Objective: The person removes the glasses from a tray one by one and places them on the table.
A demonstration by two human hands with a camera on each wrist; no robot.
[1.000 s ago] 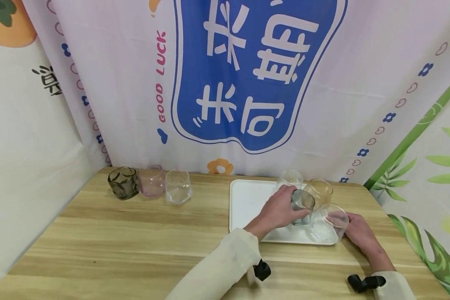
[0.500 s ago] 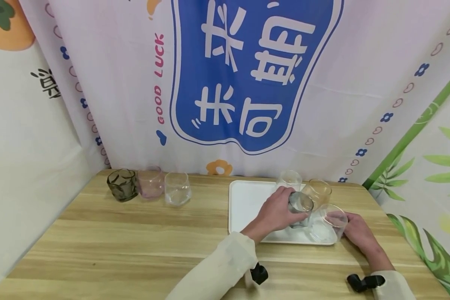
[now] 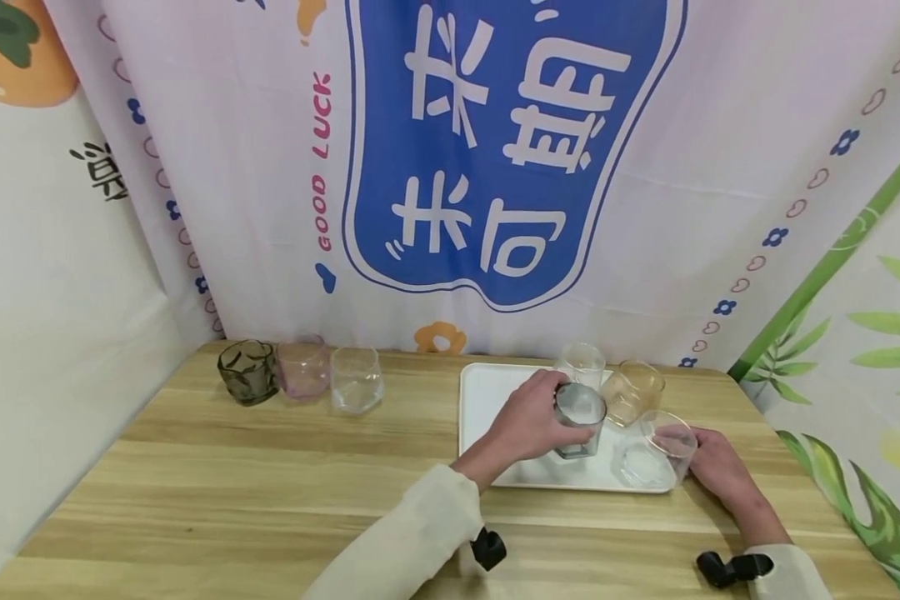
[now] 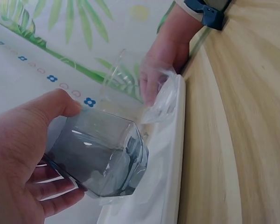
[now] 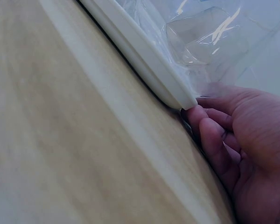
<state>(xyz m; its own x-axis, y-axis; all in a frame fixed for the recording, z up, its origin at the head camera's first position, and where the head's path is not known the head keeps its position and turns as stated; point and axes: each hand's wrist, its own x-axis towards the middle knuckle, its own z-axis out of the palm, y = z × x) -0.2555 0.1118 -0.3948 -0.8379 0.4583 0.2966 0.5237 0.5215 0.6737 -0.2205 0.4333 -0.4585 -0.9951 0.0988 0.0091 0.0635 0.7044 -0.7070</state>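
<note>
My left hand [image 3: 528,425] grips a grey-tinted drinking glass [image 3: 579,421], thumb on one side and fingers round the other. In the left wrist view the glass [image 4: 100,154] looks tilted over the white tray [image 4: 170,186]; whether its base touches the tray is unclear. At the tray's near right corner, my right hand [image 3: 723,471] pinches the edge between thumb and finger, as the right wrist view of the tray [image 5: 144,65] shows. A large clear glass [image 3: 656,454] stands beside those fingers. Behind it on the tray are an amber-tinted glass [image 3: 633,392] and another clear glass [image 3: 581,364].
At the back left of the wooden table [image 3: 270,500] stand a dark smoky glass [image 3: 247,373], a pink glass [image 3: 303,368] and a clear faceted glass [image 3: 356,382], close together in a row. A printed cloth [image 3: 270,167] hangs right behind the table's back edge.
My left hand has moved left with the grey glass, away from the amber and large clear glasses. The right hand has stayed at the tray's corner.
</note>
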